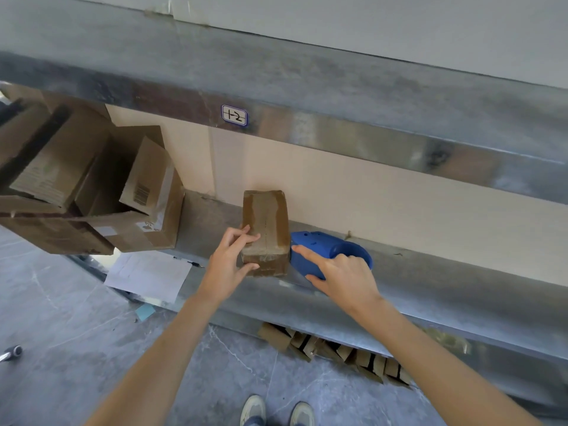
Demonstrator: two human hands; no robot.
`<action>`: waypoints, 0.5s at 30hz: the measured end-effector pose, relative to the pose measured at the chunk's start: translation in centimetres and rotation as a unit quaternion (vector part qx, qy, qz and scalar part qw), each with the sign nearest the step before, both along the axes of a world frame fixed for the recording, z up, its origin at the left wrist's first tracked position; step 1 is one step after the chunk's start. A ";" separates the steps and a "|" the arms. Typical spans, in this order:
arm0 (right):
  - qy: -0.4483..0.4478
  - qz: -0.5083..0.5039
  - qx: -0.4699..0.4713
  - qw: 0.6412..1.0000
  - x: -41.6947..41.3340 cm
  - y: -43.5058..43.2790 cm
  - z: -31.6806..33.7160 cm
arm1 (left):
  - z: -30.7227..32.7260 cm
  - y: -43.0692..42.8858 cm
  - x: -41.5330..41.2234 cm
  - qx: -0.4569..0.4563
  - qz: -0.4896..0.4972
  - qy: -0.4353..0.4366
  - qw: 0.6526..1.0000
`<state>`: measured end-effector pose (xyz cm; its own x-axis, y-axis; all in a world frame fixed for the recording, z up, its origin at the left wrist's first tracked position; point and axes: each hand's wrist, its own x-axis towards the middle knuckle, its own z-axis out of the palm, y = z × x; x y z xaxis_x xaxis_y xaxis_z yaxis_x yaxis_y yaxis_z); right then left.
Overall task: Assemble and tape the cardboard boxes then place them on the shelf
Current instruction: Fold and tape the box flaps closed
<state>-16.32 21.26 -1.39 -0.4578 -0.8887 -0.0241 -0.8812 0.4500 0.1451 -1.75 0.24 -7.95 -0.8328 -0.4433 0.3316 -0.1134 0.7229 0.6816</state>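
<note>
A small taped cardboard box [266, 222] lies on the metal shelf [430, 272], its far end against the beige back wall. My left hand [232, 259] grips the box's near left corner, thumb at the front and fingers on top. A blue tape dispenser [319, 247] sits right of the box, touching its right side. My right hand [341, 275] holds the dispenser, with the index finger stretched along its top toward the box.
Large open cardboard boxes [101, 192] crowd the shelf's left end. A sheet of paper [147, 276] with a pen hangs over the shelf's front edge. Flat cardboard pieces [335, 352] lie under the shelf. A label reading 1-2 [234, 115] marks the upper shelf beam.
</note>
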 end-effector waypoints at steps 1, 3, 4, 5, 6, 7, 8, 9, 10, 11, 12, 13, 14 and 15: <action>-0.003 -0.004 0.002 1.000 -0.1 -0.1 0.0 | 0.1 0.1 0.0 0.001 -0.001 -0.001 1.000; -0.020 -0.018 -0.001 1.000 -0.2 -0.7 -0.1 | 0.3 0.4 0.0 0.003 -0.005 0.000 1.000; -0.035 -0.029 0.000 0.999 -0.4 -1.2 -0.1 | 0.3 0.5 -0.1 0.007 -0.010 0.001 1.000; -0.047 -0.035 0.001 0.998 -0.7 -1.6 -0.2 | 0.3 0.7 -0.1 0.012 -0.014 -0.001 1.000; -0.051 -0.035 -0.002 0.998 -1.0 -2.0 -0.5 | 0.5 0.7 -0.1 0.015 -0.016 -0.005 1.000; -0.053 -0.038 -0.013 0.998 -1.4 -2.2 -0.8 | 0.7 0.7 -0.1 0.013 -0.014 -0.011 1.000; -0.064 -0.048 -0.030 0.996 -1.8 -2.1 -0.9 | 0.9 0.5 -0.2 0.009 -0.012 -0.016 1.000; -0.093 -0.065 -0.052 0.992 -2.4 -1.9 -1.2 | 0.9 0.4 -0.2 0.005 -0.010 -0.022 1.000; -0.134 -0.085 -0.077 0.984 -2.9 -1.6 -1.5 | 1.0 0.4 -0.2 0.004 -0.006 -0.030 1.000; -0.176 -0.106 -0.097 0.974 -3.6 -1.3 -1.9 | 1.1 0.5 -0.2 0.006 0.000 -0.036 0.999; -0.216 -0.124 -0.106 0.963 -4.3 -1.2 -2.3 | 1.1 0.7 -0.2 0.009 0.004 -0.041 0.999; -0.248 -0.137 -0.108 0.953 -5.1 -1.2 -2.8 | 1.2 0.9 -0.2 0.011 0.005 -0.043 0.999; -0.273 -0.146 -0.103 0.945 -5.8 -1.2 -3.3 | 1.2 1.0 -0.2 0.010 0.006 -0.043 0.999; -0.295 -0.153 -0.096 0.938 -6.3 -1.2 -3.7 | 1.0 1.0 -0.1 0.009 0.006 -0.044 0.999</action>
<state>-22.65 20.09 -5.13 -0.6494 -0.7318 -0.2068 -0.6083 0.6630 -0.4363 -1.85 1.28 -6.92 -0.8530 -0.4583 0.2497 -0.1815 0.7090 0.6815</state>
